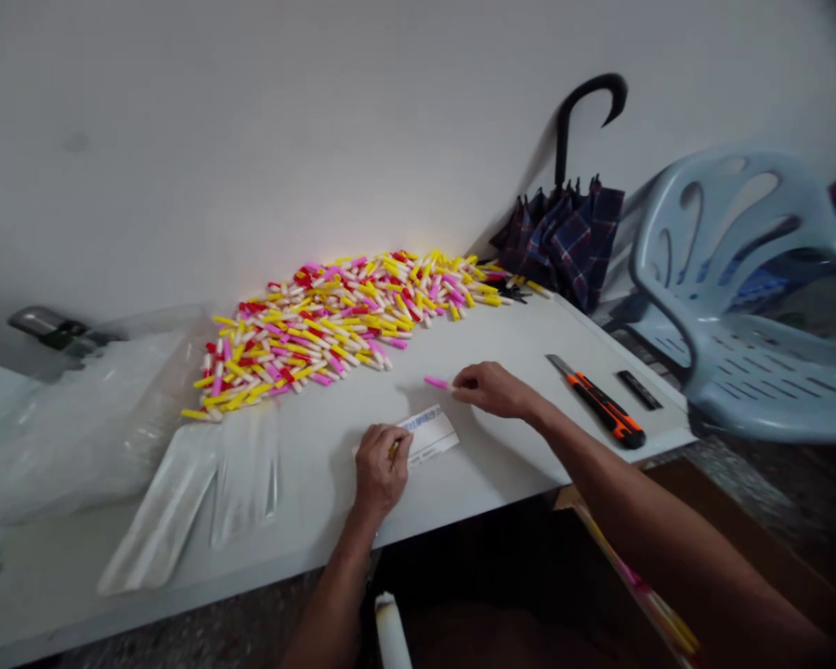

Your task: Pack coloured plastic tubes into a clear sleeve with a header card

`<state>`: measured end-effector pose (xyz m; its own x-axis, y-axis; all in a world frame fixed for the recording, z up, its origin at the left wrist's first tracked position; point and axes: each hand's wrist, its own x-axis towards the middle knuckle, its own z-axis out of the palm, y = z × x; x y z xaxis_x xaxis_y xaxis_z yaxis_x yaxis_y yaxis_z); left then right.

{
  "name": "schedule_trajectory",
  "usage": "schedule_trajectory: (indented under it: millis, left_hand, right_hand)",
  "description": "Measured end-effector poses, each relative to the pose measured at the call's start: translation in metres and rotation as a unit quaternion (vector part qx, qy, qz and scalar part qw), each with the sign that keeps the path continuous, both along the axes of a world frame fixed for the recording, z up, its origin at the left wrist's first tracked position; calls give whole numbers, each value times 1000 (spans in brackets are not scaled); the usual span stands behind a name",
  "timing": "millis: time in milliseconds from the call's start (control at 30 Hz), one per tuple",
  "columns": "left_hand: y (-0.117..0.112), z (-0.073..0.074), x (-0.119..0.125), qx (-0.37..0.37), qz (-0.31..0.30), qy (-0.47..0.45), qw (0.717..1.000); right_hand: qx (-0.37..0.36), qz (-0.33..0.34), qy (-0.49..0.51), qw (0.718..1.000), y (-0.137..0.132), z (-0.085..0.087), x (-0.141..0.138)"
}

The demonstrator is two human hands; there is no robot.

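Note:
My right hand [491, 388] is closed in a pinch on a small pink-and-white stick [437, 382], held just above the white table. My left hand [383, 462] is curled shut, and a bit of a small yellow-ended stick [393, 451] shows between its thumb and fingers. Under and beside those fingers lies a white card [433, 435] with blue printing, partly covered by the hand. Behind both hands spreads a large pile of small two-coloured sticks [313, 325], white with yellow, pink or red ends.
An orange-and-black box cutter [605, 407] and a small black case [639, 389] lie at the right of the table [306, 502]. Clear plastic sleeves [167, 511] and a big plastic bag [90, 418] are at left. A folded plaid umbrella [571, 242] leans behind, near a blue-grey chair [731, 316].

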<state>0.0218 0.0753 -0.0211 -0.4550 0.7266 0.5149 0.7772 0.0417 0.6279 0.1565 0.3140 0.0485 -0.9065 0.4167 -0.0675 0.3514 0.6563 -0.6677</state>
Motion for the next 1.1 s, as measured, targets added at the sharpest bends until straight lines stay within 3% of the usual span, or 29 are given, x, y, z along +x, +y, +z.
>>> schedule_trajectory:
  millis: [133,267,367,467,633,800,1000,1100]
  left_hand:
    - [0,-1,0,6,13,29,999]
    - [0,0,1,0,7,54,999]
    - [0,1,2,0,-1,56,998]
    - [0,3,3,-1,8,41,999]
    - [-1,2,3,-2,21,13,1000]
    - [0,2,3,-9,25,17,1000]
    - [0,2,3,-3,13,8,1000]
    - [0,1,3,-13,24,7,1000]
  right_hand:
    - [22,73,-41,996,-7,9,34]
    - [69,116,-68,989,-26,8,16]
    - [63,138,-52,987,-45,-1,-6]
    - [-21,144,-8,989,-60,-16,-15]
    - [-185,100,61,976,-68,-33,-5]
    - [-414,80,12,907,-82,-31,-4]
    - [-476,101,8,873,-79,-32,-6]
    - [-432,94,10,897,-64,-32,-17]
